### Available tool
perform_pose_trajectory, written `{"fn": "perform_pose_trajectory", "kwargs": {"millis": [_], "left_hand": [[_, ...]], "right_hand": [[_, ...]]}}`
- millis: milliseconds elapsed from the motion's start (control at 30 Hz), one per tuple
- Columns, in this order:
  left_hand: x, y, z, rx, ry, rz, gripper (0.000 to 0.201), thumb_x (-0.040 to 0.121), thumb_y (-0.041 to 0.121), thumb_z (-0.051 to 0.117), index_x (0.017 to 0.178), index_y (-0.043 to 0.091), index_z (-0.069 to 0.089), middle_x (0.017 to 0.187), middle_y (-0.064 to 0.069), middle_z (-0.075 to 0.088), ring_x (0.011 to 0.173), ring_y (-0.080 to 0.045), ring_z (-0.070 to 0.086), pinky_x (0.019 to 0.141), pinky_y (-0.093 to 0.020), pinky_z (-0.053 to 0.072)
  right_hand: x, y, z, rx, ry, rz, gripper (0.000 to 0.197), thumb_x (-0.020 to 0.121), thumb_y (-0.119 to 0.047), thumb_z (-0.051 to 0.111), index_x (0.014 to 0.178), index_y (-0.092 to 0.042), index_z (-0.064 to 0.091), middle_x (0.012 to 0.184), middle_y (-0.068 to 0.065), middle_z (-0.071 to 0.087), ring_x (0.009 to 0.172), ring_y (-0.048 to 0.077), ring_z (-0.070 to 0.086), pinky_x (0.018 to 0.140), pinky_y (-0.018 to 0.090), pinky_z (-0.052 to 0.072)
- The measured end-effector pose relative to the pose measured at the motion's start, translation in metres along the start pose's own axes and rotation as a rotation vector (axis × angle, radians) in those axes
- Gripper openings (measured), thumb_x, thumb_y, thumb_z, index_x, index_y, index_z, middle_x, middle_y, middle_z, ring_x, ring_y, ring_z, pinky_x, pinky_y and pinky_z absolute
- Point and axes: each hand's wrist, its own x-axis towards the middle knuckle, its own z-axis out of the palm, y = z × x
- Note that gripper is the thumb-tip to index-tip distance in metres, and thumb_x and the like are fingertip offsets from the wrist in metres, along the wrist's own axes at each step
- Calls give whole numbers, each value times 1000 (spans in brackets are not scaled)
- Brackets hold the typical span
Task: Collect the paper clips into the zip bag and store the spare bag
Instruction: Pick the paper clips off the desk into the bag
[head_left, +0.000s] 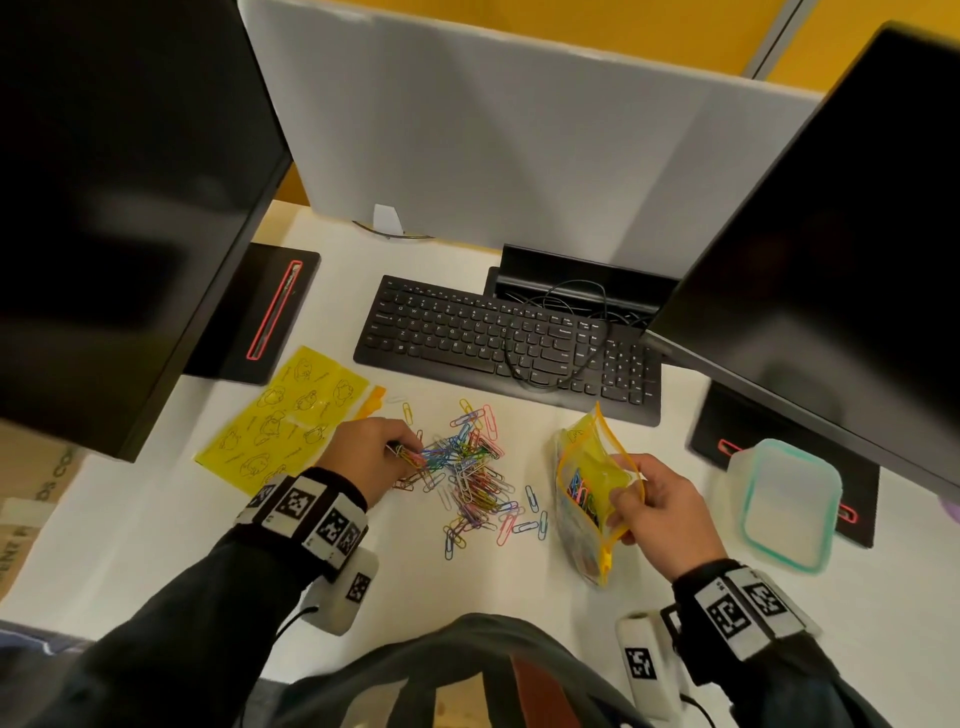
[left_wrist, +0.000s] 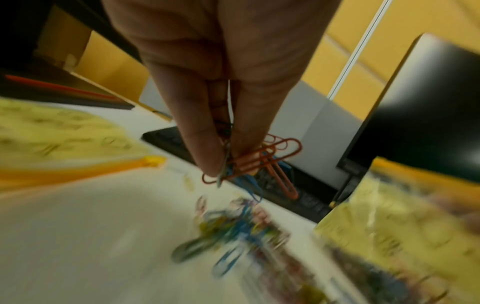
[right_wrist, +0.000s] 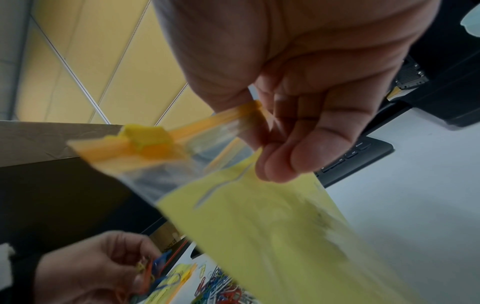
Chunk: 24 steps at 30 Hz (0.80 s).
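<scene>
A pile of coloured paper clips (head_left: 467, 467) lies on the white desk in front of the keyboard. My left hand (head_left: 395, 449) pinches a small bunch of clips (left_wrist: 257, 162), orange and blue, just above the pile's left edge. My right hand (head_left: 631, 493) grips the rim of a yellow zip bag (head_left: 592, 483) that stands open-mouthed with clips inside; its orange zip strip and slider (right_wrist: 148, 142) show in the right wrist view. A spare yellow zip bag (head_left: 291, 415) lies flat to the left.
A black keyboard (head_left: 509, 343) with a loose cable sits behind the pile. Two dark monitors (head_left: 119, 208) stand left and right on black bases. A clear lidded container with a teal rim (head_left: 784, 504) rests at the right. A white partition (head_left: 493, 130) backs the desk.
</scene>
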Motion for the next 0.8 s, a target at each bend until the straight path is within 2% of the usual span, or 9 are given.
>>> {"fn": "perform_pose_trajectory", "kwargs": {"millis": [100,133,233,367,433,533,567,667,800], "left_hand": [[-13,26,-12,-88,-19,78,20,70,-2,69,81,14,70,62,12,57,58,-9,55,56,-10,45],[-17,37,-14,-144,-27,104,21,69,-3,68,80,16,70,63,10,60,58,-11,58,57,-11,49],[-26,72,-11,-429,-85,153,24,69,-5,68,77,18,69,62,1,65,60,-19,63,63,-32,59],[-30,112,21,-609,-222,177,30,71,-6,67,74,24,66,61,-2,67,56,-10,60,64,-33,58],[-27,119,40,-562,-214,192,27,70,-1,68,76,25,67,68,-9,69,60,-16,59,69,-37,58],[-24,120,54,-324,-238,282,28,71,4,67,90,24,68,73,3,66,68,-14,58,69,-18,49],[-25,119,56,-220,-263,327,31,73,6,66,97,24,67,83,3,67,75,-12,59,69,-14,45],[-29,119,53,-72,-291,429,43,77,3,56,114,25,59,113,1,65,93,-12,62,83,-18,43],[-34,108,40,-39,-122,633,49,70,-2,44,108,23,63,115,-6,60,94,-18,57,83,-13,35]], "right_hand": [[0,-2,2,8,-2,1,40,86,2,52,86,-38,54,59,7,62,52,18,62,44,19,45],[0,-2,3,9,-2,1,40,86,1,52,85,-38,54,59,8,62,51,18,62,44,19,45],[0,-3,6,11,-4,2,38,86,1,52,88,-37,56,62,11,63,52,19,62,43,18,45],[-2,-4,9,23,-9,16,33,85,3,50,99,-26,59,64,15,64,51,19,62,41,16,44],[-4,-7,9,26,-3,19,35,83,4,49,98,-26,59,62,15,64,51,21,61,41,16,45],[-5,-11,5,55,20,36,38,82,7,46,95,-26,60,56,15,61,39,16,56,40,21,45],[-5,-12,3,74,27,45,37,81,8,46,96,-23,60,56,16,59,37,16,54,40,22,44],[-6,-19,-2,109,46,48,40,82,8,45,90,-28,60,56,14,58,35,16,53,42,24,44],[-10,-36,-7,178,41,2,41,84,10,46,88,-29,59,50,6,57,35,13,53,39,22,45]]}}
